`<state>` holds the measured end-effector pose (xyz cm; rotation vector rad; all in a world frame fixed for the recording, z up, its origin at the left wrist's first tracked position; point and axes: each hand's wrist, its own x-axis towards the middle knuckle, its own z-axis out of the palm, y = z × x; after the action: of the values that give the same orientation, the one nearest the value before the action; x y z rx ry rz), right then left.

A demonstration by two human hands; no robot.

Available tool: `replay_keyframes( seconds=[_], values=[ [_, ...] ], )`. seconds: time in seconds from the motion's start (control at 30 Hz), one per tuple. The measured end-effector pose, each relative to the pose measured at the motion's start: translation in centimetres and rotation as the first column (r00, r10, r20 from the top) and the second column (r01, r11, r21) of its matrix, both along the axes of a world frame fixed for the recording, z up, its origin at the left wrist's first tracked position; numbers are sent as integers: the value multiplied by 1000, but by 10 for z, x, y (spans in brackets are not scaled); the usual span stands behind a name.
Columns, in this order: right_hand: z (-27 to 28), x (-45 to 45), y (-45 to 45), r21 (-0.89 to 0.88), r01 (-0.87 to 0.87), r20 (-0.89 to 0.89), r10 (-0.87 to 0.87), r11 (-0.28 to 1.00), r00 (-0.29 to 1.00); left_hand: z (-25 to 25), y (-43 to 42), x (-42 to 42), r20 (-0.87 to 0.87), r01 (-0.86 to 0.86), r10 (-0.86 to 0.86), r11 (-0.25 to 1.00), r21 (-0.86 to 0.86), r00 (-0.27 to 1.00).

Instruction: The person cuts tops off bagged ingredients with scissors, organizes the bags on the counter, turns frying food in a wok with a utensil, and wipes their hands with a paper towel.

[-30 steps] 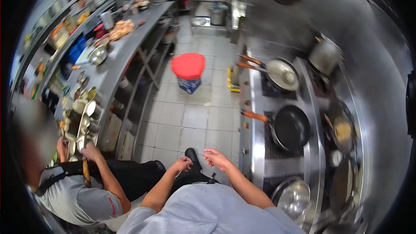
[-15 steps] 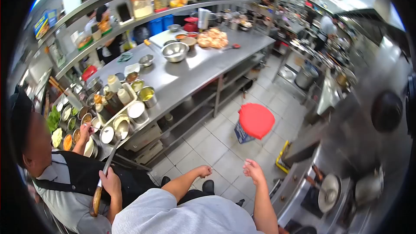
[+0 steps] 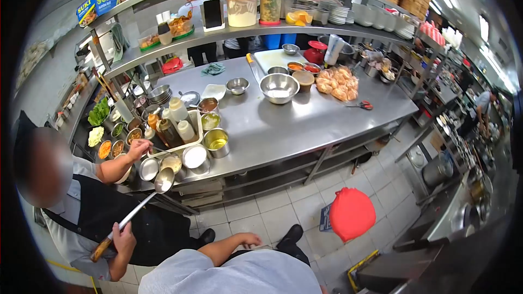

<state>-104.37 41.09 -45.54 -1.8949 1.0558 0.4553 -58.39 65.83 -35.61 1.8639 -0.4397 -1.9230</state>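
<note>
Plainly, a steel pot [image 3: 220,153] holds yellow liquid [image 3: 218,144] — left hand's grip [image 3: 249,240] slack, empty; right hand's unseen.

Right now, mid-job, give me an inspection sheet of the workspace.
Surface: steel table, crowded toward its left end, front edge partly bare.
Job's things: nothing seen in hand; red-topped container stands on the tiled floor.
Clutter: squeeze bottles and a steel bowl on the table.
Hands: left hand loosely curled; right hand out of view.
Cables: nothing seen.
Surroundings: co-worker at left, holding a ladle.

Red-topped container [image 3: 353,215] on tiled floor [image 3: 242,209]
</note>
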Motion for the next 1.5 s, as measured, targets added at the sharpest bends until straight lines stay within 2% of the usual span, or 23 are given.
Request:
replay_keyframes(
  seconds=[0.07,0.13,0.2,0.27,0.3,0.33,0.37,0.4,0.47,0.53,0.67,0.8,0.87,0.93,1.0,1.07,1.1,1.2,1.27,1.3,1.37,1.4,1.5],
  values=[
    [-54,-9,-38,-306,-360,44,391,881,919,16,-9,12,-8,195,-195,976,99,981],
    [47,44,-99,-116,-250,136,265,961,955,28,-19,27,-87,247,-234,947,205,968],
    [109,128,-178,268,-34,220,-26,963,975,26,-38,54,8,-3,1,970,245,1000],
    [118,217,-265,221,187,-56,-179,957,982,39,-62,87,173,-241,221,965,107,960],
    [127,252,-307,-244,-199,272,264,949,925,37,-68,100,210,-359,352,933,-4,912],
    [146,300,-339,-302,-128,433,256,945,864,30,-73,107,166,-591,604,797,-125,780],
    [194,358,-358,-62,144,414,-106,988,904,43,-80,113,132,-699,731,681,-219,670],
    [310,419,-346,-62,92,459,-54,994,887,51,-85,111,162,-722,762,646,-248,627],
    [359,511,-381,33,15,817,-36,999,575,55,-97,121,191,-706,769,637,-308,610],
    [461,581,-386,-265,-75,695,245,961,676,46,-97,120,191,-720,754,657,-224,628],
    [571,702,-386,-263,-160,888,304,951,344,33,-94,112,90,-825,821,565,15,564],
    [673,790,-352,-237,-259,943,286,936,169,24,-91,125,7,-868,869,494,-43,494],
    [710,839,-341,-399,-291,891,443,870,100,13,-93,137,76,-876,877,479,-54,474],
    [747,884,-328,-634,-288,754,657,718,-21,8,-96,152,285,-656,662,743,-128,694],
    [774,928,-318,-773,-228,622,777,592,-93,5,-102,167,196,-754,769,637,-159,608],
    [790,976,-312,-816,-165,574,811,554,-114,9,-110,163,138,-939,929,345,8,342],
    [798,1003,-313,-758,-276,626,778,591,-52,12,-112,167,98,-952,948,306,-15,303],
    [827,1068,-314,-910,-143,361,913,390,190,23,-119,173,40,-996,997,73,-52,71],
    [836,1113,-321,-941,-200,244,958,272,153,23,-121,158,51,-992,994,-92,-86,-97],
    [820,1192,-354,-997,8,-73,997,-73,-36,33,-125,150,76,-976,978,-187,-111,-196],
    [845,1175,-323,-965,-259,-70,989,-34,127,35,-133,123,107,-930,926,-353,-105,-363],
    [843,1191,-327,-953,-301,-5,995,25,99,36,-139,107,124,-900,892,-427,-88,-435],
    [846,1210,-320,-950,-263,-158,986,-168,-59,20,-156,54,163,-887,873,-460,-32,-459]
  ],
)
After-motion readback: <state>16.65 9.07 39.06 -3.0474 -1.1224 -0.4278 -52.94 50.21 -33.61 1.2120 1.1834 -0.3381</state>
